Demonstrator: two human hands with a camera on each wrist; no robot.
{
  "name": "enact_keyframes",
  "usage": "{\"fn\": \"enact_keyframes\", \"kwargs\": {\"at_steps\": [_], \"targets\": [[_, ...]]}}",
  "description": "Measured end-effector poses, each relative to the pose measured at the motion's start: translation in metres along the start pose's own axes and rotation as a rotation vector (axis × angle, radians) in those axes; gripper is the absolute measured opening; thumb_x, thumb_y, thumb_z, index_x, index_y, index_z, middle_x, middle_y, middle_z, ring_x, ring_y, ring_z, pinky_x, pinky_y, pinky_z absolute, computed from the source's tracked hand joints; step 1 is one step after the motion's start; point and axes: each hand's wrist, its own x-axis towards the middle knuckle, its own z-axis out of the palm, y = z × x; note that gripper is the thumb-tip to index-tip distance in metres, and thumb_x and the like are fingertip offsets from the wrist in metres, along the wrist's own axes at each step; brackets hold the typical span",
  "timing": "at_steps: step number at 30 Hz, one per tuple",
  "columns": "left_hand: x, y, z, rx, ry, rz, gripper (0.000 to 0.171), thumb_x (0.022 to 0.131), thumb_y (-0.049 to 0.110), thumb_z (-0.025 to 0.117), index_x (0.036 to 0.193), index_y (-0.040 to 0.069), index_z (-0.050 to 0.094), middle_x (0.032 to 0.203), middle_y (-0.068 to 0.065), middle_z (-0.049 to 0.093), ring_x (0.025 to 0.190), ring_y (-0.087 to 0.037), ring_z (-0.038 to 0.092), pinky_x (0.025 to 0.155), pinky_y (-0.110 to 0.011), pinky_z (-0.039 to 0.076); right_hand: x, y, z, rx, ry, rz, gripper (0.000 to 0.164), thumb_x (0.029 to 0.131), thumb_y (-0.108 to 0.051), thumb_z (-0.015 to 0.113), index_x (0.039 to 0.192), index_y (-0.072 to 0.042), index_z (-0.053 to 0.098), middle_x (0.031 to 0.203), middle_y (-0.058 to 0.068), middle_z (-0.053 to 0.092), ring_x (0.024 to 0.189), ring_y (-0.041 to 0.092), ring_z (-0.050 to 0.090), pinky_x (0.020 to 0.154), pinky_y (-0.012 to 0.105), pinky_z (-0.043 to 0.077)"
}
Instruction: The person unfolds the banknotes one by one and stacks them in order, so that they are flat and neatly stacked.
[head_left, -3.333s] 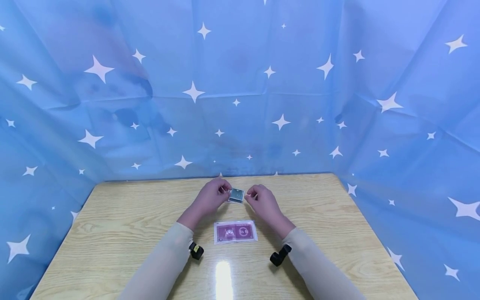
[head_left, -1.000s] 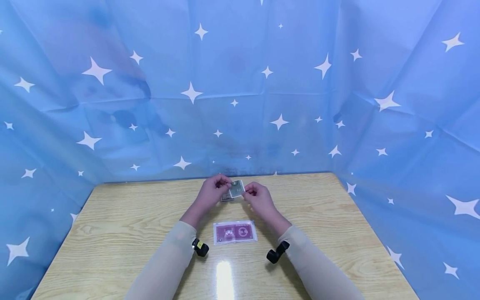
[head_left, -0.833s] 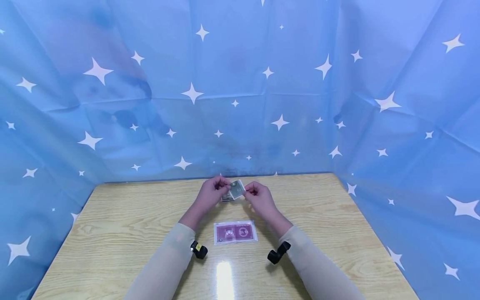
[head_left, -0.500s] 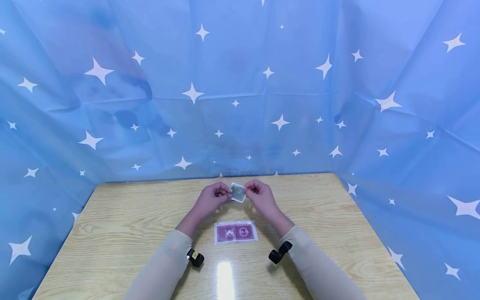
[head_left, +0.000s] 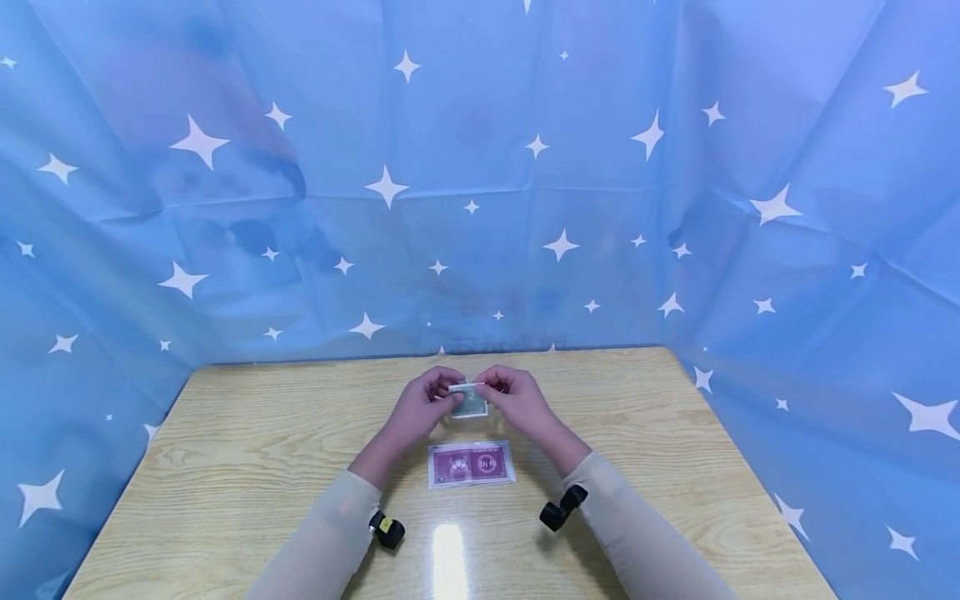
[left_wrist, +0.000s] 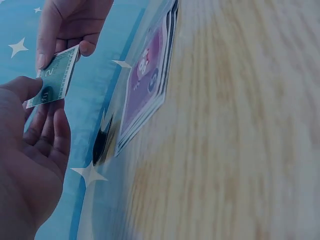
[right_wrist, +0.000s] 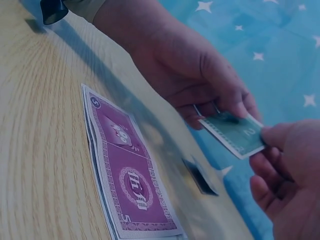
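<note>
Both hands pinch a small folded green banknote (head_left: 470, 403), marked with a 2, held up above the table. My left hand (head_left: 417, 410) has its thumb on the note's front at the left, with fingers behind it. My right hand (head_left: 522, 406) grips the upper right part between thumb and fingers. In the right wrist view a dark folded piece (right_wrist: 201, 177) lies on the table beneath the hands. Nearer the person, a stack of purple banknotes (right_wrist: 127, 170) lies flat, a 5 printed on the top one.
The wooden table (head_left: 247, 467) extends to both sides. A blue star-patterned curtain (head_left: 480, 167) hangs behind its far edge. A black wrist camera (head_left: 387, 530) sits at the left sleeve, another black camera (head_left: 562, 508) at the right.
The green banknote, low between the fingertips 3.3 s ago, was raised and tilted. It has since turned so its fold edge faces up, and the hands have drawn closer together around it.
</note>
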Motion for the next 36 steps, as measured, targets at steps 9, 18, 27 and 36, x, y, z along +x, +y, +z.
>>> {"fn": "enact_keyframes", "kwargs": {"at_steps": [9,18,27,36], "targets": [[-0.0041,0.0031,-0.0006,0.036,-0.003,0.022,0.014,0.108,0.024,0.075,0.121,0.026,0.08,0.11,0.002,0.075,0.086,-0.025,0.059,0.073,-0.031,0.052,-0.0024,-0.0043,0.0033,0.031,-0.041,-0.009,0.007,0.106,-0.015,0.077,0.11,-0.012,0.081,0.092,0.006,0.072,0.081,0.021,0.061,0.072,0.028,0.051],[-0.0038,0.0028,-0.001,0.042,-0.006,0.016,0.014,0.109,0.022,0.074,0.121,0.024,0.08,0.108,0.001,0.075,0.082,-0.024,0.057,0.07,-0.029,0.05,-0.0028,-0.0043,0.0044,0.039,-0.032,-0.018,0.004,0.105,-0.015,0.078,0.107,-0.012,0.081,0.091,0.006,0.073,0.085,0.036,0.064,0.071,0.027,0.051],[-0.0066,0.0055,-0.001,0.041,-0.028,0.026,0.018,0.109,0.022,0.075,0.126,0.024,0.08,0.112,0.001,0.075,0.084,-0.023,0.059,0.068,-0.029,0.053,-0.0051,-0.0018,0.0063,0.051,-0.016,0.002,0.005,0.105,-0.013,0.078,0.106,-0.008,0.08,0.094,0.017,0.075,0.092,0.054,0.064,0.075,0.042,0.058],[-0.0108,0.0062,-0.0038,0.043,-0.035,0.044,0.022,0.107,0.027,0.078,0.128,0.023,0.08,0.108,-0.004,0.073,0.085,-0.024,0.064,0.07,-0.034,0.057,-0.0099,-0.0062,0.0074,0.048,0.015,-0.011,0.006,0.105,-0.014,0.078,0.107,-0.01,0.081,0.092,0.003,0.081,0.083,0.039,0.069,0.079,0.057,0.061]]}}
